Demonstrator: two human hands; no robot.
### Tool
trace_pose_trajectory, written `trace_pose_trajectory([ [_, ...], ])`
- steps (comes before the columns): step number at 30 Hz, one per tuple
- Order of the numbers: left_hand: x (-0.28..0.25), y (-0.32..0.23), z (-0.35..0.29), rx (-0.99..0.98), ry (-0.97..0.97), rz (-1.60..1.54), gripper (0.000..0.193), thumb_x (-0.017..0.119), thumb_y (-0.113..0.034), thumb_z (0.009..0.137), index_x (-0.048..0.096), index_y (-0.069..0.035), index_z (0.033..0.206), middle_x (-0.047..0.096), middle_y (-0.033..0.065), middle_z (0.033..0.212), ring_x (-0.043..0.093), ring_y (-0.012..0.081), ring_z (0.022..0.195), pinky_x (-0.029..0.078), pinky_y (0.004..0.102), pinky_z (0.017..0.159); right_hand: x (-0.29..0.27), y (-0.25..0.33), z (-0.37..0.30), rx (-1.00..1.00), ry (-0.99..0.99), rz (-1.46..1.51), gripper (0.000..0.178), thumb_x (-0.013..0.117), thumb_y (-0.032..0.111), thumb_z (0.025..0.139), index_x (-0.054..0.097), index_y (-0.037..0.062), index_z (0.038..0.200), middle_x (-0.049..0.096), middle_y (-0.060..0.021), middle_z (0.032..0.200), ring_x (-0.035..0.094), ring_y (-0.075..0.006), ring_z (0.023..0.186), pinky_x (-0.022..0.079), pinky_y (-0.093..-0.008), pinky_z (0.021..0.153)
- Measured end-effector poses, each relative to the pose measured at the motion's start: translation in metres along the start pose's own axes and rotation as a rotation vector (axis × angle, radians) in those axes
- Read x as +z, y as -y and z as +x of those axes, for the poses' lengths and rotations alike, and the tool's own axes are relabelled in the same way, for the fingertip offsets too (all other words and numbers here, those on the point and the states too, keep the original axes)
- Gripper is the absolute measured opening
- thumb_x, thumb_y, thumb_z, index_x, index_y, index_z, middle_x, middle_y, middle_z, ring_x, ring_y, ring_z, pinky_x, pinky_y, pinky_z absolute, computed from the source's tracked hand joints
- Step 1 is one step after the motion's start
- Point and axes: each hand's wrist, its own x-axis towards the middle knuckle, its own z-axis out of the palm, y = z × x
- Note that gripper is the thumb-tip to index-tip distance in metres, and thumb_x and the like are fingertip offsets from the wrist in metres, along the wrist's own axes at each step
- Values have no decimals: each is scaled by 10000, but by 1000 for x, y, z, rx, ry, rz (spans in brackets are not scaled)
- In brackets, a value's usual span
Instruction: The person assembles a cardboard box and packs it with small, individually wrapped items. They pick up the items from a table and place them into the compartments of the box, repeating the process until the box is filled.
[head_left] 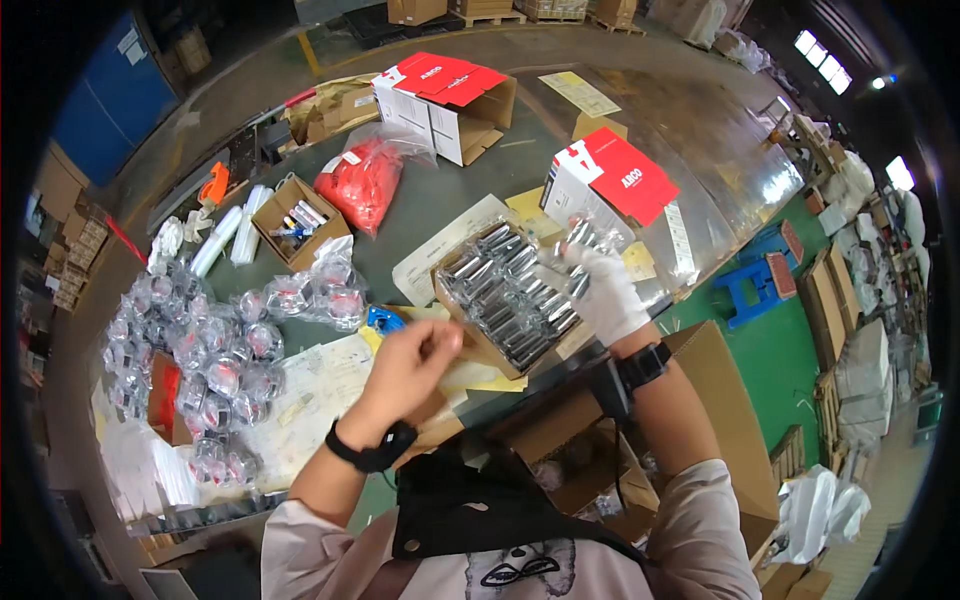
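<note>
A brown carton [470,338] holds rows of shiny metal cylinders [505,295] in clear plastic. My right hand [605,295], in a white glove, is over the carton's right side. Its fingers are closed on a plastic-wrapped shiny metal part [592,236], partly covered by the glove. Near the carton's left corner is my bare left hand [412,365], its fingers curled in and nothing showing between them. Just behind it lies a small blue item [385,320], its kind unclear. A red and white box [620,180] stands beyond my right hand.
Many plastic-wrapped round parts [225,375] cover the table's left side. Farther back are a small box of markers [300,225], a bag of red items [362,185] and an open red-white box [440,95]. A large open carton [725,400] stands below the right edge, near a blue stool [755,290].
</note>
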Motion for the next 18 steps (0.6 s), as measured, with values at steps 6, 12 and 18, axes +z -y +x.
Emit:
trace_pose_trajectory([
  [6,26,-30,97,149,-4,894,429,798,-306,707,670,-3,983,641,201,978,635,338,902,511,424,789,-27,-2,-3,61,-30,342,123,591,50,890,617,35,1009,657,-79,999,652,-259,996,586,-344,757],
  [12,42,-41,122,-83,220,1216,646,839,-441,591,672,32,999,621,216,1086,617,369,1019,510,416,900,-53,-15,-22,106,-57,457,320,634,42,871,525,150,1151,617,-61,969,644,-238,903,539,-309,672],
  [18,61,-34,126,-121,199,1245,691,811,-328,600,555,69,1104,627,251,1068,640,383,981,534,418,858,-42,15,-88,-45,21,494,351,603,67,897,511,134,1230,601,-73,993,613,-234,931,525,-297,661],
])
